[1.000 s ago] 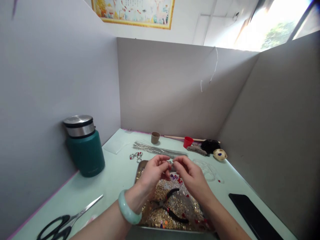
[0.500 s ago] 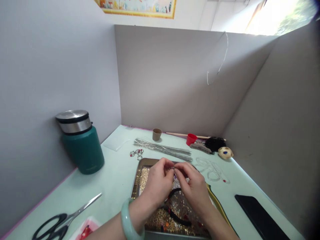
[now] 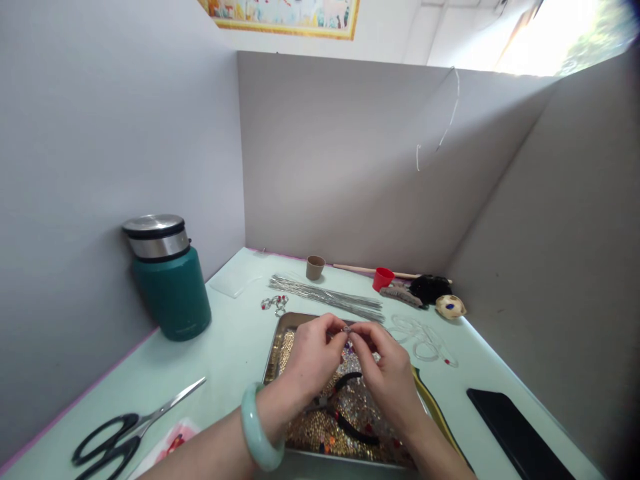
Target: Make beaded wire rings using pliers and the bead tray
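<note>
Above a metal tray of gold and clear beads, both my hands meet fingertip to fingertip. My left hand, its wrist in a pale green bangle, is closed in a pinch. Opposite it, my right hand pinches too. Between the fingertips shows a tiny shiny piece, too small to name. Below the hands, pliers with black and red handles lie on the beads, partly hidden by my left hand and wrist.
Scissors and a green flask stand left. Behind the tray lie thin metal wires, a small wire-and-bead piece, a brown cup and a red cup. Clear tubing and a black phone-like slab are right.
The view has shifted slightly, so the flask and scissors appear a little further right. Both hands stay pinched together over the tray, with the shiny piece showing a bit more between the fingertips.
</note>
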`<state>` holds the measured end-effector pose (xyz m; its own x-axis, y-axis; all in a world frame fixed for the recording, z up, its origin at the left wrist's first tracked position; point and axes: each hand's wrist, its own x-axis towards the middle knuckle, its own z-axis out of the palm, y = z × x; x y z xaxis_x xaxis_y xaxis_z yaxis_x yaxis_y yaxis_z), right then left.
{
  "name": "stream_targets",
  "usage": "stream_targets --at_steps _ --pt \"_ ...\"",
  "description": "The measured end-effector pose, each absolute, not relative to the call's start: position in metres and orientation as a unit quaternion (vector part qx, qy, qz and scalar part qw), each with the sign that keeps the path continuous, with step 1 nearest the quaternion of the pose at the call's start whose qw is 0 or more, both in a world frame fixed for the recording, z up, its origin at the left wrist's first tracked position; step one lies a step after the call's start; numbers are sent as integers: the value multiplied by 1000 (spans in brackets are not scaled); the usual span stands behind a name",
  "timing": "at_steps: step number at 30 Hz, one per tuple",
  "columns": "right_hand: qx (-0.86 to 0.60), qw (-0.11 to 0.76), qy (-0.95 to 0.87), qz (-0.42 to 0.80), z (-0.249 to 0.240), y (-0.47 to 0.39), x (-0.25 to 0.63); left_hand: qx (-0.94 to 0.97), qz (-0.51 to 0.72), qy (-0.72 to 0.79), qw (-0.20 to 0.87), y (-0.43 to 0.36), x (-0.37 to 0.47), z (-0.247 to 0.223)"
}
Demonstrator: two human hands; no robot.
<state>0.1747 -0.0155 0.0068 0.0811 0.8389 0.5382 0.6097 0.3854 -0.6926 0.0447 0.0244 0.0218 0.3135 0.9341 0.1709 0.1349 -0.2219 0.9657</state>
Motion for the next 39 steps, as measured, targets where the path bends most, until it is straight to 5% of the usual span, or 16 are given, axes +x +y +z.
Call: stream_targets --at_steps 14,39 --pt "-520 535 -660 94 7 -16 176 501 374 329 708 25 38 39" --pt "-481 537 -688 86 6 -16 177 468 347 317 748 27 36 37"
